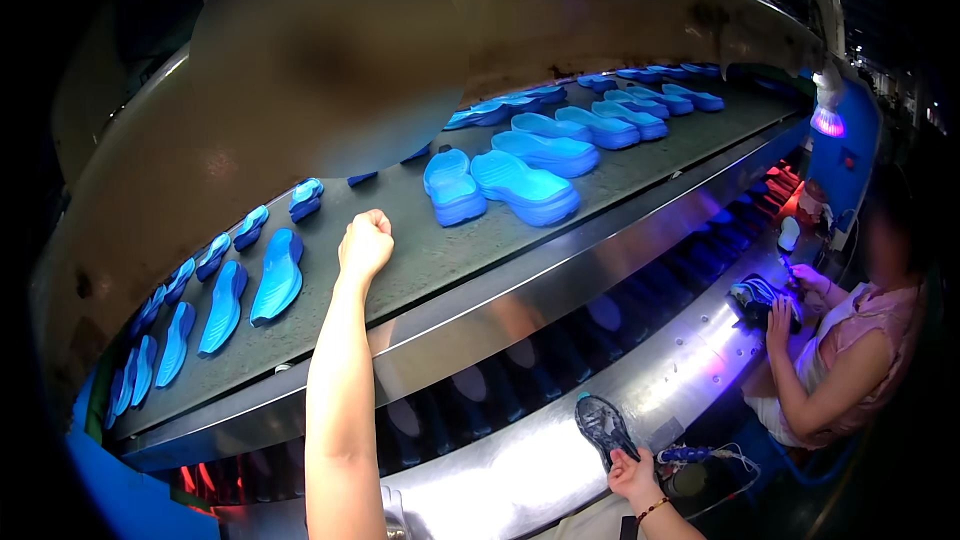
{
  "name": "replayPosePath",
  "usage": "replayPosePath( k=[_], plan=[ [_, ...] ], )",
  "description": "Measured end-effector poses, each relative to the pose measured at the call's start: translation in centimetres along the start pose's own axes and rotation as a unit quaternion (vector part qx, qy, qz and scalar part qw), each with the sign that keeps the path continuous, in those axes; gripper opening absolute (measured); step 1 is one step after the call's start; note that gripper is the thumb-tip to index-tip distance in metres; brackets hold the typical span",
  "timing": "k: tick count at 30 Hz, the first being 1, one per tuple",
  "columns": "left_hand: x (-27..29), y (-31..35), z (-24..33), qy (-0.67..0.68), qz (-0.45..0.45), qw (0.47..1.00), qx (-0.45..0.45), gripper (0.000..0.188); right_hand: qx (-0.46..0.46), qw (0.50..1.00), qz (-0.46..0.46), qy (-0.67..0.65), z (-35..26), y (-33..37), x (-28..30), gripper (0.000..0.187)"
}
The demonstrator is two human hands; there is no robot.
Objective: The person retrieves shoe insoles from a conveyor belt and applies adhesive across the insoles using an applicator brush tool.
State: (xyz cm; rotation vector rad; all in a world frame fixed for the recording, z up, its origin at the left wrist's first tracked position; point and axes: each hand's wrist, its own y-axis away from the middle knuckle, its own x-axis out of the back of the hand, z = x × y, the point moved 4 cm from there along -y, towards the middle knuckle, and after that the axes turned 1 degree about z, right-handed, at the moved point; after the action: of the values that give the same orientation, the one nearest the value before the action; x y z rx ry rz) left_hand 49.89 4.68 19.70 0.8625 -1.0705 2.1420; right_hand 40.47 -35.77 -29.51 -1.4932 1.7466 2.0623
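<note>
My left hand (pixel 366 243) reaches over the dark conveyor belt (pixel 440 275). Its fingers are curled closed; the inside of the fist is hidden. Blue shoe soles stand around it: one long sole (pixel 278 277) to its left, and a pair to its right, a nearer one (pixel 453 187) and a wider one (pixel 524 188). Low at the right, my right hand (pixel 634 474) grips one end of a dark shoe upper (pixel 604 427) with a teal tip. The upper lies at the bright metal ledge (pixel 480 485).
A metal rail (pixel 520 300) edges the belt, with a lower rack of dark pieces (pixel 480 390) beneath. A curved hood (pixel 600 0) hangs over the belt. Beside my right hand lies a blue tool (pixel 685 454) with a cable. A person (pixel 850 360) handles a dark shoe (pixel 762 302) at right.
</note>
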Motion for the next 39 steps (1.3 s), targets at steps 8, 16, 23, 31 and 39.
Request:
replayPosePath(
  k=[8, 16, 23, 31, 39],
  plan=[
    [0.4, 0.2, -0.5, -0.06, 0.082, 0.995, 0.014, 0.018, -0.17, 0.948, -0.017, -0.269, 0.6, -1.0, 0.0, 0.058],
    [-0.3, -0.4, -0.6, -0.111, 0.031, 0.993, 0.003, 0.033, -0.034, 0.993, 0.048, -0.098, 0.4, 6.9, -5.2, 0.061],
    [-0.6, -0.2, 0.5, -0.128, 0.07, 0.988, -0.057, 0.034, 0.016, 0.999, -0.025, 0.019, -1.2, 6.2, -6.4, 0.044],
    [-3.5, 1.1, 4.6, -0.074, 0.009, 0.937, -0.34, 0.05, 0.774, 0.333, -0.253, 0.476, -9.6, 23.0, -35.9, 0.028],
    [-2.3, 1.9, 5.6, -0.013, 0.049, 0.962, -0.269, 0.029, 0.616, 0.209, -0.125, 0.749, -5.6, 18.4, -48.2, 0.047]
  ],
)
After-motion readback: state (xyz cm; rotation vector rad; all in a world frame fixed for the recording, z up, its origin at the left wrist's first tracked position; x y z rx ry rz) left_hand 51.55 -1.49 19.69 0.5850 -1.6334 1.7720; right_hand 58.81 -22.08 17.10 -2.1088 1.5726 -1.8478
